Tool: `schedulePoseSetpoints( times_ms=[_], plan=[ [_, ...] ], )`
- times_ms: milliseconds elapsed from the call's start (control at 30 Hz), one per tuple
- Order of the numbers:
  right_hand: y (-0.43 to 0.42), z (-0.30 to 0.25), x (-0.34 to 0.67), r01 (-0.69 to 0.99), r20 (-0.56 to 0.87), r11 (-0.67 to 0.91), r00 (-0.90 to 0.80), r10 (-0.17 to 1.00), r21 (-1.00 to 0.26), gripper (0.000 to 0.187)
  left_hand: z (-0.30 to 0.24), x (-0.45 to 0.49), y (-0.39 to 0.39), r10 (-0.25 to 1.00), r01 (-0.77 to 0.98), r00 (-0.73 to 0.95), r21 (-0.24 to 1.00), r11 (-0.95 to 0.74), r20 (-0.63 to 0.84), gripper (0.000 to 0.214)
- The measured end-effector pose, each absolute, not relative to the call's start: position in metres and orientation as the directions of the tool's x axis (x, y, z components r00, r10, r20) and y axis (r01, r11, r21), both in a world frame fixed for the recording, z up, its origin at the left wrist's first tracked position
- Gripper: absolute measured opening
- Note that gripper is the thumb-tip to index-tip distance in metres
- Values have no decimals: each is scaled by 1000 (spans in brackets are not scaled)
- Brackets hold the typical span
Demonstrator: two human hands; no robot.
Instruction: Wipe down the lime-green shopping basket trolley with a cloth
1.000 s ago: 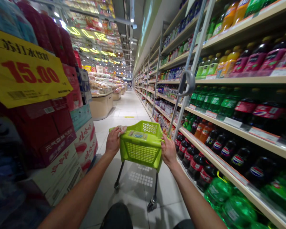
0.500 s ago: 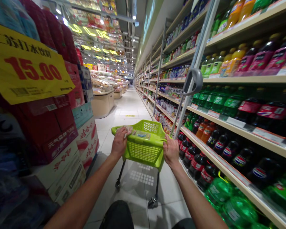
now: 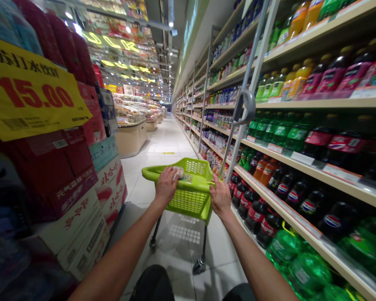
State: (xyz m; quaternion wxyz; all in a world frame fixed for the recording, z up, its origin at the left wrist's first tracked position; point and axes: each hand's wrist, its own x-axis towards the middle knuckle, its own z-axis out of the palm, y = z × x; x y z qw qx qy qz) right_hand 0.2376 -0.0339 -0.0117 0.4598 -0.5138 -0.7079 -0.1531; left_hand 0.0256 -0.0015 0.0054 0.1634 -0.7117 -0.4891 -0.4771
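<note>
A bright green shopping cart [image 3: 188, 200] with a perforated plastic basket stands in front of me. My left hand [image 3: 165, 188] is closed on a crumpled pale cloth [image 3: 178, 172], pressed against the cart's handle bar left of its middle. The cloth partly covers a label [image 3: 188, 177] on the bar. My right hand [image 3: 220, 195] is wrapped around the right end of the handle. Its fingertips lie over the top edge of the bar.
Shelves of bottled drinks [image 3: 301, 194] line the right side, and a grey pole with a loop handle [image 3: 244, 107] leans there. Stacked drink cartons [image 3: 81, 234] and a yellow price sign [image 3: 34, 94] stand close on the left. A display counter [image 3: 130, 140] is farther along the tiled aisle.
My left hand has slid right along the handle with the cloth, now covering part of the label. My right hand stays on the handle's right end. The view has shifted slightly.
</note>
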Motion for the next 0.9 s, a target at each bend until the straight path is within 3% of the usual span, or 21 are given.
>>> schedulePoseSetpoints(
  times_ms=[67,267,333,500,633,733,800,900],
  plan=[
    [-34,-13,232,874,812,412,-35,582,-258,44,4,41,-4,539,836,73,243,-492,839,28],
    [-34,-13,236,833,816,455,-8,577,-314,47,2,98,-24,481,703,417,61,-709,771,30],
    [-34,-12,240,806,812,477,7,584,-351,49,2,85,-20,477,708,398,68,-703,784,28],
    [-33,-10,236,721,791,513,79,607,-466,50,2,57,-8,520,825,119,207,-526,846,27],
    [-33,-10,233,714,795,519,87,601,-471,52,4,98,-20,472,740,396,31,-672,788,25],
    [-32,-11,240,711,782,507,97,616,-487,53,5,105,-23,443,696,474,-15,-718,761,24],
    [-32,-12,245,701,770,506,97,631,-503,53,4,84,-17,450,711,426,17,-703,785,23],
    [-31,-12,245,702,770,498,112,628,-509,51,3,51,-7,484,790,190,160,-593,854,24]
  ],
)
